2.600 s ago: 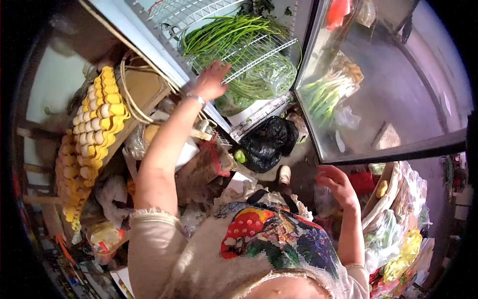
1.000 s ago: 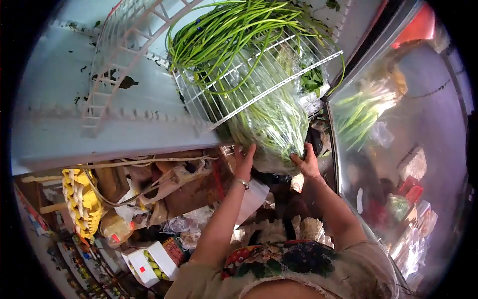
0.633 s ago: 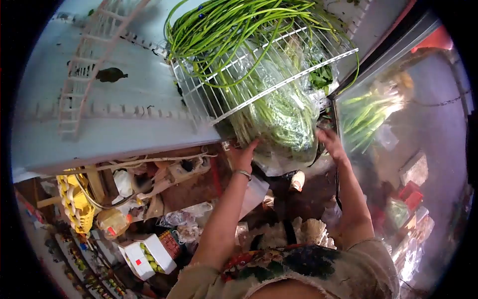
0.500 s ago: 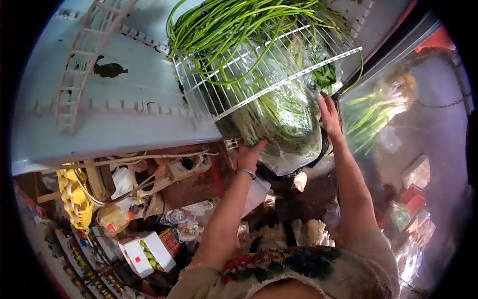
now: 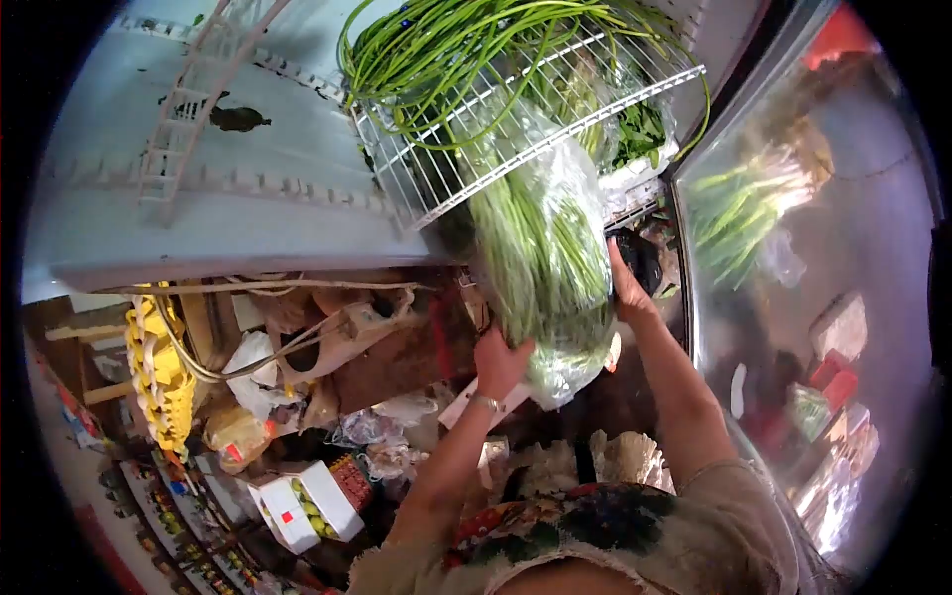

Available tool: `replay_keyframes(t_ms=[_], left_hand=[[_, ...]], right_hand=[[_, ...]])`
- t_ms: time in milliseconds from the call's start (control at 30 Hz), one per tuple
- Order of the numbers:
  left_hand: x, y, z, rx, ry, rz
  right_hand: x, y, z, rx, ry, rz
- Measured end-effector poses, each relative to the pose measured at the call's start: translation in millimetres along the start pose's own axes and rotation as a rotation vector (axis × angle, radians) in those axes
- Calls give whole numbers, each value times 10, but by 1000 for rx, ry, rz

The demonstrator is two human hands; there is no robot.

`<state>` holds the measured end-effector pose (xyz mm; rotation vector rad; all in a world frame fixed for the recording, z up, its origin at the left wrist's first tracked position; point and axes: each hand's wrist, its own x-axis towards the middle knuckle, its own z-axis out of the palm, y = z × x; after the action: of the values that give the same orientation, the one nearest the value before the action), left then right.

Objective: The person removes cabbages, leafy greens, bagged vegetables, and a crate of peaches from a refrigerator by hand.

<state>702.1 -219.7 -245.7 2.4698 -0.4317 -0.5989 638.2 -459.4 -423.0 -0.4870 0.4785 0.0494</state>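
A clear plastic bag of long green vegetables (image 5: 550, 248) hangs out from under a white wire shelf (image 5: 555, 139). My left hand (image 5: 501, 362) grips the lower left side of the bag, its thumb pressed against the plastic. At the bag's right side, my right hand (image 5: 629, 288) holds it, with part of the fingers hidden behind it. Long green stems (image 5: 476, 55) lie in a loose heap on top of the shelf. Leafy greens (image 5: 640, 134) show below the shelf's right end.
The glass door (image 5: 793, 288) stands open at the right. A pale cabinet wall (image 5: 228, 238) spans the upper left. Yellow egg trays (image 5: 161, 377), a white box of green fruit (image 5: 305, 506) and a looped cord (image 5: 198, 372) are lower left. A black bag (image 5: 640, 263) sits behind my right hand.
The bag has come out from under the shelf, toward my body. My left hand has moved down with it, and my right hand has moved down from near the shelf's right end.
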Motion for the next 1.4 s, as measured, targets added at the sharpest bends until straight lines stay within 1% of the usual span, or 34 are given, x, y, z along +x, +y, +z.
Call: replay_keyframes(t_ms=[33, 100, 133, 167, 200, 267, 300, 333, 367, 400, 433, 467, 500, 567, 633, 700, 733, 767, 867, 900, 933, 967, 1000, 1033, 1100, 1167, 1233, 1267, 1333, 1400], left_hand=[[-171, -2, -18, 3, -11, 6], [-485, -4, -57, 69, 3, 145], [-635, 13, -103, 67, -13, 165], [-771, 41, -167, 97, -48, 197], [-882, 91, -239, 127, -88, 231], [-1118, 289, -490, 172, -166, 293], [-1163, 309, -585, 225, -209, 341], [-1210, 224, -638, 184, -196, 485], [-1276, 186, -745, 179, -240, 541], [-1342, 200, -893, 239, -270, 612], [-1379, 213, -1027, 297, -300, 704], [-1398, 179, -1124, 344, -354, 720], [-1424, 148, -1228, 393, -409, 737], [-1524, 327, -1481, 355, -589, 813], [-1467, 432, -1686, 489, -587, 1167], [-1594, 746, -1859, 578, -797, 1095], [-1613, 665, -1948, 650, -803, 1066], [-1658, 771, -1954, 619, -750, 1252], [-2249, 1311, -1912, 602, -903, 1367], [-2465, 1501, -1899, 601, -938, 1387], [-2617, 1641, -1879, 594, -934, 1453], [-2777, 1859, -1878, 595, -1028, 1429], [-2985, 2037, -1888, 560, -1055, 1434], [-3221, 2160, -1925, 524, -1072, 1438], [-3543, 2433, -1905, 492, -1098, 1592], [-4121, 2748, -1931, 598, -989, 1771], [-4789, 2980, -1975, 467, -1129, 1661], [-4920, 3046, -1892, 271, -1127, 1702], [-5313, 3264, -1900, 195, -1034, 1889], [-5977, 3541, -2110, 233, -920, 2184]], right_hand=[[-327, -117, 563, -11, 91, 133], [-504, 204, 666, 26, 160, 67], [-448, 589, 354, 117, 154, 72], [-422, 965, 119, 200, 78, 5], [-490, 1242, 65, 340, -68, -79], [-959, 1219, 556, 931, -322, -26], [-1120, 1216, 856, 1090, -435, -34], [-1279, 1209, 1155, 1242, -555, -25], [-1347, 1531, 1198, 1094, -631, -166], [-1493, 1693, 1368, 1227, -478, -119], [-1473, 2041, 1385, 884, -134, -235], [-1538, 2215, 1517, 795, 8, -235], [-1653, 2328, 1688, 797, 43, -233], [-1913, 2535, 1900, 813, 54, -271], [-2110, 2671, 2094, 853, 57, -357], [-2332, 2826, 2250, 890, 36, -448], [-2423, 2872, 2327, 903, 22, -491], [-2499, 2872, 2396, 908, 13, -537], [-2849, 2809, 2507, 904, -35, -708], [-2970, 2737, 2514, 895, -48, -767], [-3091, 2637, 2515, 884, -66, -823], [-3225, 2523, 2513, 873, -84, -880], [-3357, 2418, 2501, 857, -102, -940], [-3512, 2328, 2488, 833, -120, -999], [-3898, 2158, 2423, 792, -144, -1114], [-4388, 2000, 2349, 745, -160, -1237], [-5016, 1903, 2233, 688, -148, -1376], [-5268, 1823, 2233, 665, -139, -1415], [-6052, 1724, 2139, 637, -79, -1541], [-6982, 1681, 2008, 588, 25, -1701]])
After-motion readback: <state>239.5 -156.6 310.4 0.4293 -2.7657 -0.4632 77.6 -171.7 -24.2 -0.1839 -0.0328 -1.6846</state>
